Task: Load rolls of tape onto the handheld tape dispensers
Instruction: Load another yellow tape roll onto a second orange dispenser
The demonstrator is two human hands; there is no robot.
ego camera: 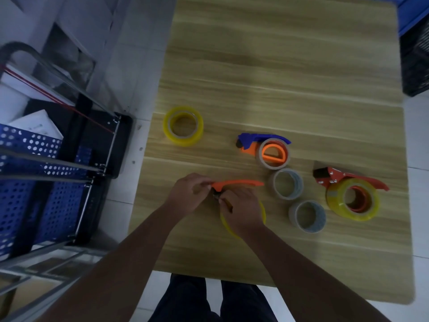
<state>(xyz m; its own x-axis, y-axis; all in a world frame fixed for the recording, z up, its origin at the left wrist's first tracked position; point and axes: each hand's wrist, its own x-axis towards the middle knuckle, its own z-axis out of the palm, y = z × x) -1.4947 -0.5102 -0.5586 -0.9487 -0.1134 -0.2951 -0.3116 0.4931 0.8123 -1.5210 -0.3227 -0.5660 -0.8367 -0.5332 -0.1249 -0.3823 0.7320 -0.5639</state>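
Orange dispenser point(239, 183) (yellow roll point(225, 225) beneath) gripped by left hand point(188, 194) and right hand point(241, 210).

You have three handheld plastic tape dispensers: an orange dispenser point(239, 183), a blue-and-orange dispenser point(260, 137) and a red dispenser point(334, 177). You have also six round tape rolls: three yellow rolls point(183, 139), two clear grey rolls point(300, 180), one beige roll point(261, 155).

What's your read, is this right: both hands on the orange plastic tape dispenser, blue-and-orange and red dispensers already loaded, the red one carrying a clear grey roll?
No: the head view shows the red handheld tape dispenser carrying a translucent yellow tape roll, not clear grey. The rest holds.
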